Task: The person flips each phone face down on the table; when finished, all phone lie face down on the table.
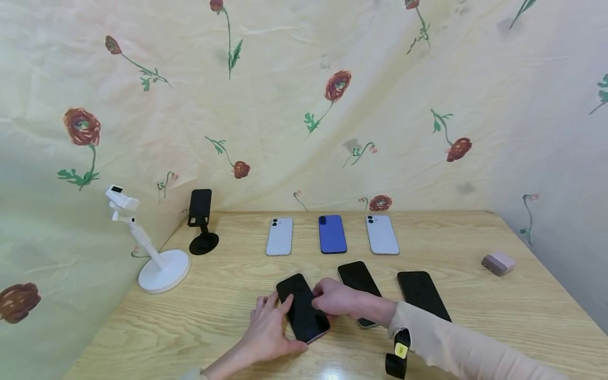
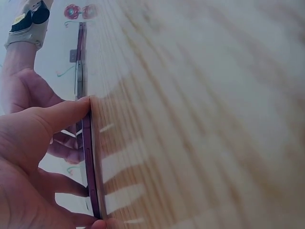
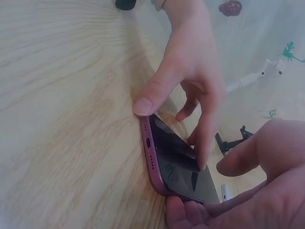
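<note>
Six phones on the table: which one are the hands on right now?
The front-row phone nearest the stands, screen up, with a pink-purple edge. The left hand and right hand both grip it; the other two dark-screened phones and the back row lie untouched.

Middle black phone (image 1: 357,278) half under right wrist.

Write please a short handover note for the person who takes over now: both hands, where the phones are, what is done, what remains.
Left hand: grips the near-left phone at its left edge and near corner, thumb at the bottom edge.
Right hand: fingers curled on the same phone's right edge.
That phone is screen up, its edge just off the table.
Two more dark phones lie screen up beside it.
Back row: three phones face down, white, blue, white.
Black stand and white stand are empty.
Done: nothing placed on a stand. Left: the lifted phone is not yet fully raised.
</note>
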Motion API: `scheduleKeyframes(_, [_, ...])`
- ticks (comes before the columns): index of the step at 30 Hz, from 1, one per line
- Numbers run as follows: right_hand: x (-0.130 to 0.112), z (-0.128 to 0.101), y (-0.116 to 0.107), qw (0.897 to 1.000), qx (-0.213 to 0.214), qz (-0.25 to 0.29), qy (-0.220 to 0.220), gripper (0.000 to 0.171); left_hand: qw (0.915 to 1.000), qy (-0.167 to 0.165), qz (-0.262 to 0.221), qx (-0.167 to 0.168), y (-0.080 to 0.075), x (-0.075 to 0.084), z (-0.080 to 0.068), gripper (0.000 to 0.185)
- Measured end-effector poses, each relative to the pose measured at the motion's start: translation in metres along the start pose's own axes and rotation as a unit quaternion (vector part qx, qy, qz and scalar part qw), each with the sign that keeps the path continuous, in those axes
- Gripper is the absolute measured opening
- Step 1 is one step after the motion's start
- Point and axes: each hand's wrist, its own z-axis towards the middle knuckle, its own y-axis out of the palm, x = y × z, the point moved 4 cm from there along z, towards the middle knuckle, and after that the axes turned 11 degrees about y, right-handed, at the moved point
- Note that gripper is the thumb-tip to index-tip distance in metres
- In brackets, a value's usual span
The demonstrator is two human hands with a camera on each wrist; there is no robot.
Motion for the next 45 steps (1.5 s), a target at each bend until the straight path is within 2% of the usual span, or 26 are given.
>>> scheduleKeyframes(8, [0.002, 0.0, -0.001, 0.999, -0.009, 0.033, -0.01, 0.026, 0.9999, 0.006, -0.009, 0.002, 0.0, -0.002, 0.0, 0.103])
scheduleKeyframes(13, [0.004, -0.002, -0.002, 0.998, -0.015, 0.064, 0.003, 0.031, 0.9997, 0.005, -0.023, -0.002, 0.0, -0.003, -0.001, 0.103])
scheduleKeyframes(24, [0.009, -0.001, -0.002, 0.989, -0.063, 0.132, 0.013, 0.034, 0.9989, 0.015, -0.044, 0.005, -0.002, -0.002, -0.005, 0.105])
scheduleKeyframes(35, [0.008, -0.007, -0.006, 0.982, -0.086, 0.169, -0.005, 0.04, 0.9981, 0.023, -0.057, 0.007, -0.003, -0.003, -0.005, 0.106])
scheduleKeyframes(45, [0.007, -0.011, -0.008, 0.976, -0.108, 0.188, -0.023, 0.037, 0.9972, 0.04, -0.063, 0.002, -0.003, 0.0, -0.005, 0.108])
